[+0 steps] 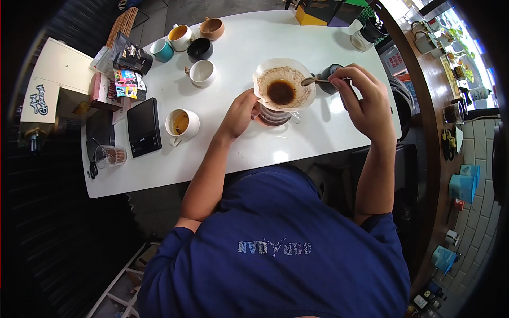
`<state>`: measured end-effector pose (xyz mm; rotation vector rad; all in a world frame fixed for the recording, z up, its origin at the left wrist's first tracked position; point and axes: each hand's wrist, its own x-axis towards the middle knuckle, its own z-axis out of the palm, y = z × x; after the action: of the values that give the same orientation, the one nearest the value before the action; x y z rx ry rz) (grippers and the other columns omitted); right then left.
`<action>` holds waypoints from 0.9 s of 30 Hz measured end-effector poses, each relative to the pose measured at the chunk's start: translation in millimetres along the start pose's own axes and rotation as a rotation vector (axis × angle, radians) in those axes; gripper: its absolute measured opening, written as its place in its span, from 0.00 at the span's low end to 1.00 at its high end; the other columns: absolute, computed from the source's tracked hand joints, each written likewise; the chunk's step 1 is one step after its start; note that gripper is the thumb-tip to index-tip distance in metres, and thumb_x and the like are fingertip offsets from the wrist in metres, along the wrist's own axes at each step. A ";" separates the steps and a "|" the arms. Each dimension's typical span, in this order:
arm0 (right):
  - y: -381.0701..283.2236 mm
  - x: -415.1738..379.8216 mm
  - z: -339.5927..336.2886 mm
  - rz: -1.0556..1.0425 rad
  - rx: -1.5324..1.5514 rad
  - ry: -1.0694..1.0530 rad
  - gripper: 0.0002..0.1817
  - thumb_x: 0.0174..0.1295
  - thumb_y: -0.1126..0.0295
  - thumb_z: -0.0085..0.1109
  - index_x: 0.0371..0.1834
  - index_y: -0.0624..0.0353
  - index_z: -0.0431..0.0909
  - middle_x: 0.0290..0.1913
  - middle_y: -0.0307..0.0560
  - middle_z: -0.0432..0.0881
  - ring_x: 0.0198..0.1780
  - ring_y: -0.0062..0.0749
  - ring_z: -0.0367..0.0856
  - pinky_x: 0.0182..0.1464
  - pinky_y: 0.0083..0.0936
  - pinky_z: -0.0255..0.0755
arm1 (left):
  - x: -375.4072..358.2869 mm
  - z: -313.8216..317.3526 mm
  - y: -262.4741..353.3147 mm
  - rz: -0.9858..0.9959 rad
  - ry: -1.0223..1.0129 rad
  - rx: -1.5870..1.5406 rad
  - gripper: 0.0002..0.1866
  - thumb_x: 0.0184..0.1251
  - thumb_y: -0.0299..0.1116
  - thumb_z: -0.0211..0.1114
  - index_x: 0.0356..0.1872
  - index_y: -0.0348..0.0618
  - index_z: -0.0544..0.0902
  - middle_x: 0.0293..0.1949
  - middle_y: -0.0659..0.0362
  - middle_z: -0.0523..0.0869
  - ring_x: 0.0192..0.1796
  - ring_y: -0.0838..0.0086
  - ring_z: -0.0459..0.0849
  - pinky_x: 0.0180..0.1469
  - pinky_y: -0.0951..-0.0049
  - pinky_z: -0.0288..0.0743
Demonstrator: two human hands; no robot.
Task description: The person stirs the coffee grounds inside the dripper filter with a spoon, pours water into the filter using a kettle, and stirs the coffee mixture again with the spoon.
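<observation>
A glass dripper with a white paper filter [283,85] full of wet coffee grounds stands on the white table [249,143]. My left hand [241,114] grips the dripper's glass base from the left. My right hand [363,98] pinches a metal spoon [314,81], its bowl resting at the filter's right rim. A dark kettle [330,78] sits just behind the spoon, partly hidden by my fingers.
A white mug of coffee [182,124] and a black scale [143,126] lie to the left. Several cups [201,72] cluster at the far left, beside coffee bags [130,57]. A glass cup [111,155] stands at the near-left edge. Boxes [318,11] sit at the far edge.
</observation>
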<state>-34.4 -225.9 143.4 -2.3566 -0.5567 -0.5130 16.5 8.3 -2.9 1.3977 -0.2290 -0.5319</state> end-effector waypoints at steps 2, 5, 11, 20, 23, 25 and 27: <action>2.1 0.3 3.0 -0.011 0.000 -0.003 0.03 0.57 0.79 0.55 0.33 0.66 0.76 0.29 0.47 0.79 0.28 0.30 0.78 0.30 0.21 0.69 | 0.7 -1.0 -1.9 -0.004 0.000 -0.022 0.17 0.72 0.43 0.41 0.40 0.42 0.74 0.23 0.70 0.65 0.25 0.85 0.58 0.29 0.81 0.57; -0.5 0.3 2.4 -0.006 0.004 -0.004 0.03 0.58 0.77 0.56 0.33 0.66 0.76 0.28 0.47 0.78 0.26 0.31 0.78 0.29 0.22 0.69 | -0.5 0.3 0.4 -0.006 0.007 -0.011 0.17 0.72 0.42 0.40 0.40 0.42 0.74 0.23 0.70 0.64 0.25 0.85 0.58 0.29 0.81 0.57; 4.4 0.8 8.9 -0.014 0.058 0.045 0.03 0.59 0.76 0.56 0.32 0.65 0.76 0.27 0.47 0.77 0.25 0.32 0.78 0.29 0.24 0.70 | -0.9 1.7 2.6 -0.009 0.006 -0.009 0.16 0.72 0.40 0.39 0.39 0.42 0.74 0.23 0.70 0.64 0.24 0.85 0.58 0.29 0.81 0.57; 11.3 7.3 22.9 0.006 0.046 0.000 0.04 0.59 0.75 0.55 0.35 0.63 0.76 0.30 0.47 0.77 0.29 0.36 0.78 0.33 0.26 0.71 | -0.7 1.3 2.6 0.002 0.005 -0.023 0.15 0.71 0.40 0.40 0.38 0.43 0.74 0.22 0.70 0.63 0.24 0.85 0.58 0.28 0.81 0.56; 12.6 8.4 23.5 0.021 0.032 -0.025 0.04 0.60 0.74 0.56 0.34 0.63 0.75 0.30 0.47 0.77 0.30 0.36 0.77 0.34 0.27 0.71 | -1.7 3.5 5.4 -0.011 0.013 -0.017 0.15 0.71 0.40 0.40 0.38 0.43 0.74 0.21 0.70 0.63 0.24 0.85 0.58 0.28 0.81 0.56; 12.5 8.3 22.8 0.020 0.016 -0.032 0.04 0.60 0.73 0.56 0.34 0.63 0.75 0.30 0.47 0.77 0.30 0.37 0.77 0.34 0.28 0.70 | -1.0 2.4 2.4 -0.007 0.014 -0.016 0.16 0.71 0.41 0.41 0.38 0.43 0.74 0.21 0.70 0.63 0.24 0.85 0.58 0.28 0.81 0.56; 11.5 8.7 21.5 0.007 -0.028 -0.040 0.04 0.60 0.73 0.55 0.33 0.63 0.75 0.29 0.46 0.76 0.30 0.37 0.76 0.34 0.29 0.70 | -0.9 2.0 2.6 -0.002 0.015 -0.014 0.16 0.71 0.41 0.41 0.38 0.43 0.74 0.21 0.70 0.63 0.24 0.85 0.58 0.28 0.81 0.57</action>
<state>-16.7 -217.3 126.6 -2.3993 -0.5624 -0.4748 15.3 7.2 0.1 1.3884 -0.2120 -0.5237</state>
